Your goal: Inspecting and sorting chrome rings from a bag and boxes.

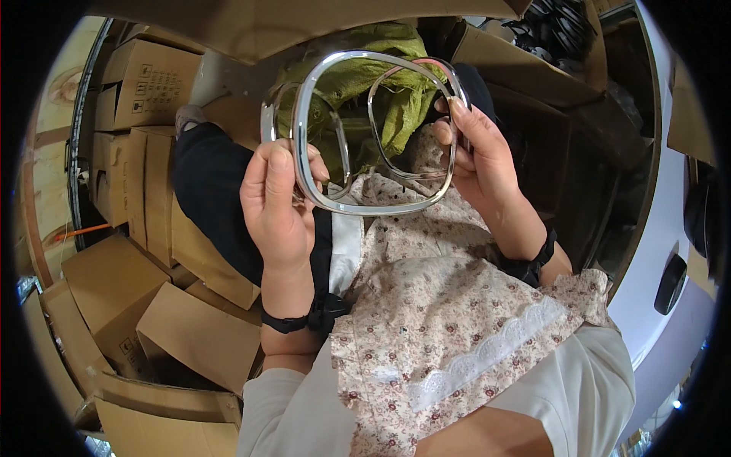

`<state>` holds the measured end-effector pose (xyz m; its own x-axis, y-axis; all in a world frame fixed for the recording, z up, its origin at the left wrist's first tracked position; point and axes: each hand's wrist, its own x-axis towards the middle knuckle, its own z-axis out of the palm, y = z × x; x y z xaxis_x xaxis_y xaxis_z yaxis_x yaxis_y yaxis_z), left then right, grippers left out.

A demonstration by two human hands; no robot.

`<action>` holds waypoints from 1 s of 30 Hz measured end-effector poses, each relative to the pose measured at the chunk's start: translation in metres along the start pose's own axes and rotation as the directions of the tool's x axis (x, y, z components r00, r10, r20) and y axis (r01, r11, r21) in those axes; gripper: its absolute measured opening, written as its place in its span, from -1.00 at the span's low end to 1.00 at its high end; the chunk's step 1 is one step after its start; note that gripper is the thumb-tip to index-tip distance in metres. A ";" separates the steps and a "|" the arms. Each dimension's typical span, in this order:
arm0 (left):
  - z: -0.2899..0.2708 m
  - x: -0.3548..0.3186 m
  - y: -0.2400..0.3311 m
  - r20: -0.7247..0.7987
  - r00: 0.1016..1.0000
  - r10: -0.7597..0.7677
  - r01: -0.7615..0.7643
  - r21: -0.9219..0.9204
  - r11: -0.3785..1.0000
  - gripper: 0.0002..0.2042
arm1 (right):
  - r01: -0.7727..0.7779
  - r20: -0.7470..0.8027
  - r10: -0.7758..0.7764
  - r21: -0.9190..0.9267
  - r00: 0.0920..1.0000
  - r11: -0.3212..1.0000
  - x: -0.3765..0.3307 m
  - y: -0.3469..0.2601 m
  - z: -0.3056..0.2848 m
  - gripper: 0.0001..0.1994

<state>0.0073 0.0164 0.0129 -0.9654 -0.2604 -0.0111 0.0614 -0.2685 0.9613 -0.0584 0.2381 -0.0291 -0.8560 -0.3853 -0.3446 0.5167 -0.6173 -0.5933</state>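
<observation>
Both my hands hold up a chrome frame [381, 209], a rounded, hollow ring with shiny silver edges. My left hand [276, 202] pinches its lower left side, thumb in front. On the right side, the fingers and thumb of my right hand [483, 148] close round the rim. More chrome rims show behind and through the opening; I cannot tell whether they are separate frames or parts of one piece. Beyond them lies a crumpled yellow-green woven sack [403, 126]. A floral cloth apron [434, 289] with a lace strip covers my lap below the frame.
Cardboard boxes [114, 286] crowd the left side, some with open flaps. An open carton [525, 65] of dark parts stands at the far right. A cardboard flap [304, 19] hangs across the top. Along the right runs a white panel [647, 305] with a black oval piece [671, 284].
</observation>
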 end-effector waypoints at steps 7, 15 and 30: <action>0.000 -0.004 0.004 0.048 0.998 0.027 -0.028 0.011 1.000 -0.72 | -0.011 0.003 0.011 -0.015 1.000 1.000 -0.001 0.002 -0.001 -0.76; 0.000 -0.007 0.004 0.089 0.995 0.041 -0.040 -0.014 0.999 -0.69 | -0.044 -0.018 0.044 -0.008 0.999 0.999 -0.005 0.003 0.001 -0.76; -0.006 -0.008 0.008 -0.031 0.997 0.070 -0.070 0.008 0.998 -0.76 | 0.069 0.026 -0.065 -0.165 0.998 0.984 0.005 -0.004 0.012 -0.73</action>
<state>0.0170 0.0111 0.0190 -0.9505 -0.3071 0.0479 0.1267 -0.2420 0.9620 -0.0651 0.2306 -0.0198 -0.8871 -0.3622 -0.2859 0.4470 -0.5204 -0.7276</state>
